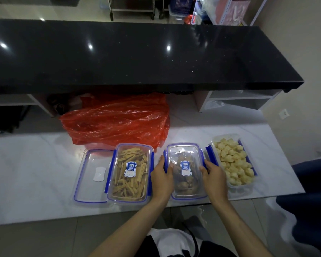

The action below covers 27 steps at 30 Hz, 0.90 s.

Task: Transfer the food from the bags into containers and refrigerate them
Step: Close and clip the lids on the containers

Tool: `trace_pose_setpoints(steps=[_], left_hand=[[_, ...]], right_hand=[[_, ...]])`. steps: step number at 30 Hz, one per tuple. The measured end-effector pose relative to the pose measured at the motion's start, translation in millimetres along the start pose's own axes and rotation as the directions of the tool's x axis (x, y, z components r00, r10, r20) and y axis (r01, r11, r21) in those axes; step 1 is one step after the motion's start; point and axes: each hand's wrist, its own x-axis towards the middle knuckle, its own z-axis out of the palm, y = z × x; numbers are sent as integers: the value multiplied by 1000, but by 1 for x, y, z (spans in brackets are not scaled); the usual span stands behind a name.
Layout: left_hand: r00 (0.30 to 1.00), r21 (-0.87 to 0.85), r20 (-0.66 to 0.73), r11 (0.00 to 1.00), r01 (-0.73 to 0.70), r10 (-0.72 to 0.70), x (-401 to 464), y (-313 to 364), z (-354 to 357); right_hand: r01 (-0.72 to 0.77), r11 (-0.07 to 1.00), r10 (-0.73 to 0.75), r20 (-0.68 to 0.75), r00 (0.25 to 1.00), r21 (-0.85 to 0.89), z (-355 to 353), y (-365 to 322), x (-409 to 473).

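1. Three clear containers with blue clips are set in a row near the front edge of the white marble counter [35, 164].
2. The middle container [185, 180], lidded and holding dark brown food, is gripped from both sides: the left hand [160, 179] is curled against its left rim and clip, the right hand [214, 175] against its right rim, with thumbs laid on the lid.
3. The left container [131, 173], filled with tan strips, is covered by a labelled lid and stands just beside the left hand.
4. A spare lid [94, 176] lies flat on the counter, touching the left container's left side.
5. The right container [234, 161], uncovered and filled with pale yellow puffs, lies just beside the right hand; its far side comes near the counter's right edge.
6. A crumpled red plastic bag [117, 119] is spread behind the left and middle containers, reaching back under the black raised countertop [137, 52].
7. Open counter is seen to the left of the spare lid, and a narrower bare strip behind the right container.
8. The front rims of the left and middle containers are set close to the counter's front edge, with grey floor tiles [54, 236] below.
9. A dark blue fabric mass [311, 201] is seen past the counter's right front corner.
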Motion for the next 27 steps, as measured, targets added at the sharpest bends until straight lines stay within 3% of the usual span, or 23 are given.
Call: trace_pose_setpoints(steps=[6, 10, 12, 15, 20, 27], left_hand=[[1000, 35, 16, 999, -3, 2, 2, -1, 1], [985, 70, 171, 997, -34, 21, 2, 9, -8], [965, 110, 254, 989, -98, 67, 1, 19, -24], [954, 181, 257, 962, -206, 156, -1, 34, -61], [933, 352, 78, 866, -355, 351, -2, 33, -138], [933, 551, -299, 835, -2, 200, 4, -58, -233]], right_hand=[[-1, 999, 0, -38, 999, -33, -1, -13, -5], [24, 999, -26, 36, 999, 43, 5, -16, -15], [120, 991, -123, 55, 991, 53, 8, -18, -23], [358, 925, -348, 94, 933, -128, 8, -27, -28], [580, 791, -520, 287, 804, -193, 22, -68, -36], [799, 592, -655, 514, 554, -106, 61, -103, -63]])
